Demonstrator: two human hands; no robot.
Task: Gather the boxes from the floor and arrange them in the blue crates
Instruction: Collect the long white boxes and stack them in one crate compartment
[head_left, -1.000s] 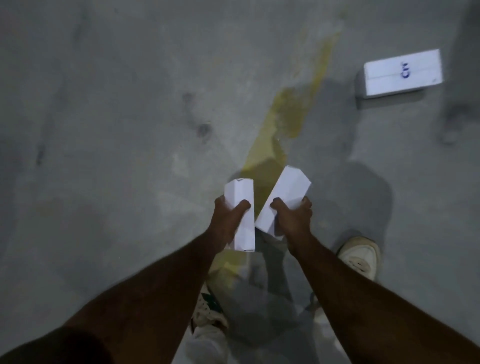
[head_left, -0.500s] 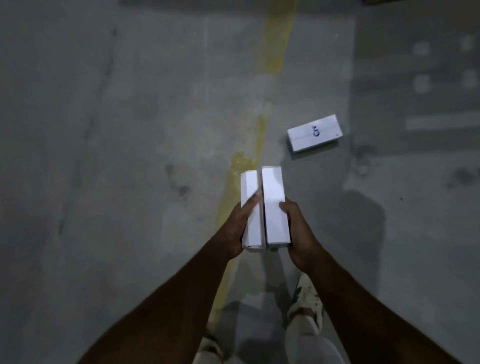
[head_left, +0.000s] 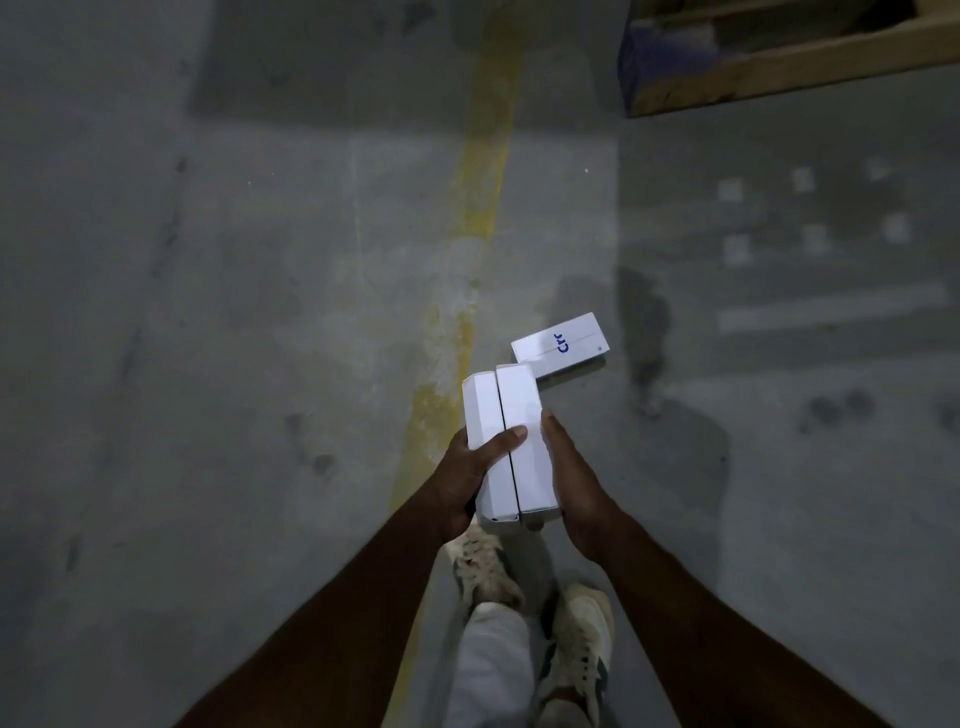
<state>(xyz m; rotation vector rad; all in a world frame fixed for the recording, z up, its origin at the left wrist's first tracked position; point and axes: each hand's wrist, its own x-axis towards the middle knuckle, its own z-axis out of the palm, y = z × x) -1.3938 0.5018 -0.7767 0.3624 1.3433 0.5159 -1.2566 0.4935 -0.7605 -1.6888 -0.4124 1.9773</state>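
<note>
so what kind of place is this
Probably a warehouse or storage floor: bare concrete floor with a worn yellow painted line, a wooden pallet at the top right, and a white box lying loose on the ground.

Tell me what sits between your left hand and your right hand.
In the head view, two white boxes pressed side by side fill the gap: the left hand grips one side, and the right hand lies against the other.

Two plain white oblong cardboard boxes (head_left: 511, 441) were held side by side, long faces touching. A third white cardboard box with blue lettering (head_left: 561, 344) lay flat on the floor just beyond them.
</note>
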